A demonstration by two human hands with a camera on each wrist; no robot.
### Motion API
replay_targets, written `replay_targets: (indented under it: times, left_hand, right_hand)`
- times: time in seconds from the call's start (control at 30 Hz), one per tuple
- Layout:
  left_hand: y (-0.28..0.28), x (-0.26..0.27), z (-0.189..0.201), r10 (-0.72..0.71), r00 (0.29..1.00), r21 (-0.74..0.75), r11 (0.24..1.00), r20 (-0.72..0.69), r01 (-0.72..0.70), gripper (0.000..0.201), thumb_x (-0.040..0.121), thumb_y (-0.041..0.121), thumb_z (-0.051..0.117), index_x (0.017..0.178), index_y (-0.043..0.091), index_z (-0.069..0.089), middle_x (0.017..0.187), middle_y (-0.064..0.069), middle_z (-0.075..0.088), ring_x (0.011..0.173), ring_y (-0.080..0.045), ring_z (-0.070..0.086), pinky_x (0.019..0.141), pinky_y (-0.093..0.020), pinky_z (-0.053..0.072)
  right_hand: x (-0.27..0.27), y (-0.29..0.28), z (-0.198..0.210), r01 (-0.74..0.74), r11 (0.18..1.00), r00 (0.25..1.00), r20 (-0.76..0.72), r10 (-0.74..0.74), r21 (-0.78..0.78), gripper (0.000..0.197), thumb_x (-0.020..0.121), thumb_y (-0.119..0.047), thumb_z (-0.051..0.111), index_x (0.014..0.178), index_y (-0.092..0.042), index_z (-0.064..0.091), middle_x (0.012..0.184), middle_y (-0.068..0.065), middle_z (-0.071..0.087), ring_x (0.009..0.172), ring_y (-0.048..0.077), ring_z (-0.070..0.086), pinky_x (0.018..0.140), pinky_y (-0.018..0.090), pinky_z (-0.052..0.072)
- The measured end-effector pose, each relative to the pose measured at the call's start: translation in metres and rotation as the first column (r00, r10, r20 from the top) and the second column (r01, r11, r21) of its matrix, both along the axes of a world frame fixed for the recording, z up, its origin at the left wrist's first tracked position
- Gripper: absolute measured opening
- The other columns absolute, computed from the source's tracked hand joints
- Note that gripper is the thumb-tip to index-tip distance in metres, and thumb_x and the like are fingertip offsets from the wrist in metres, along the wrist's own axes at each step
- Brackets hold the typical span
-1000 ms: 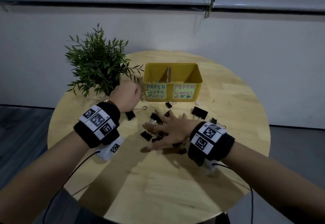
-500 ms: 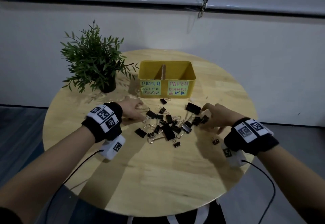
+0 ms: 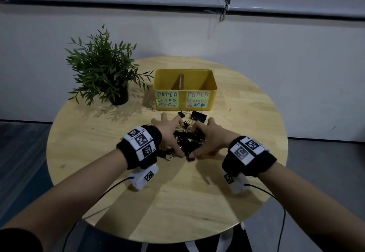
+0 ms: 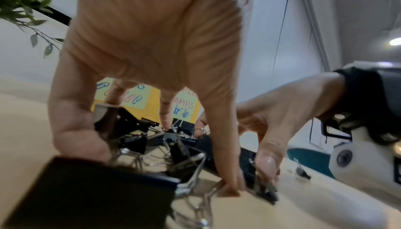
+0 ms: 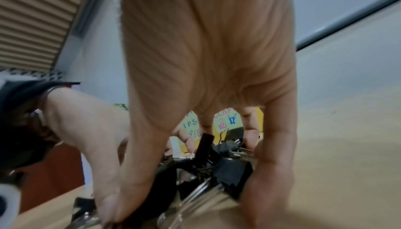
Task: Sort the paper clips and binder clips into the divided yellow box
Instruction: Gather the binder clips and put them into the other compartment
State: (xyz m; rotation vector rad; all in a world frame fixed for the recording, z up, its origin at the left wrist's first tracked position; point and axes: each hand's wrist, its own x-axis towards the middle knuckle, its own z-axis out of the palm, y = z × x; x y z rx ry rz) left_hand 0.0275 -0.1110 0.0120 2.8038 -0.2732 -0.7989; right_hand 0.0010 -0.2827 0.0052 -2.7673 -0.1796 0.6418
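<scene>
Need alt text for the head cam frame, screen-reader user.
The left hand and right hand cup a pile of black binder clips between them on a round wooden table. Behind it stands a divided yellow box labelled PAPER CLIPS and PAPER CLAMPS, a potted plant to its left.

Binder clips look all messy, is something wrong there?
The black binder clips lie in a tangled heap on the table, in front of the yellow box rather than inside it. The left hand and right hand press against the heap from both sides. One small clip lies apart.
</scene>
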Motion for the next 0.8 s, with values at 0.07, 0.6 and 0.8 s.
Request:
replay_targets:
  times: [0.07,0.6,0.8]
  left_hand:
    - [0.001,0.0,-0.005,0.021,1.0,-0.023,1.0,0.009,-0.021,0.083,0.049,0.044,0.088,0.113,0.039,0.034,0.127,-0.008,0.027,0.117,-0.034,0.031,0.086,-0.049,0.054]
    - [0.002,0.005,-0.005,-0.002,0.962,-0.029,1.0,0.273,0.01,0.058,0.067,0.037,0.077,0.113,0.02,0.046,0.106,-0.008,0.059,0.088,-0.028,0.055,0.068,-0.032,0.044]
    - [-0.001,0.002,-0.004,-0.12,0.913,0.164,0.985,0.389,0.06,0.053,0.069,0.039,0.072,0.113,0.02,0.048,0.103,-0.01,0.06,0.092,-0.031,0.061,0.067,-0.033,0.047]
  right_hand:
    - [0.003,-0.002,0.001,0.001,1.0,1.0,-0.017,0.0,0.021,0.076,0.054,-0.055,0.083,0.115,-0.038,0.04,0.112,0.002,0.033,0.107,0.029,0.049,0.094,0.042,0.049]
    - [0.022,0.009,-0.003,0.036,0.997,0.995,0.093,-0.029,-0.067,0.048,0.081,-0.038,0.068,0.117,-0.021,0.042,0.115,0.014,0.048,0.098,0.034,0.054,0.083,0.042,0.05]
    - [0.026,0.002,-0.005,0.01,0.998,0.984,0.177,-0.021,0.063,0.02,0.088,-0.014,0.055,0.096,-0.018,0.037,0.101,0.015,0.054,0.085,0.027,0.049,0.071,0.035,0.042]
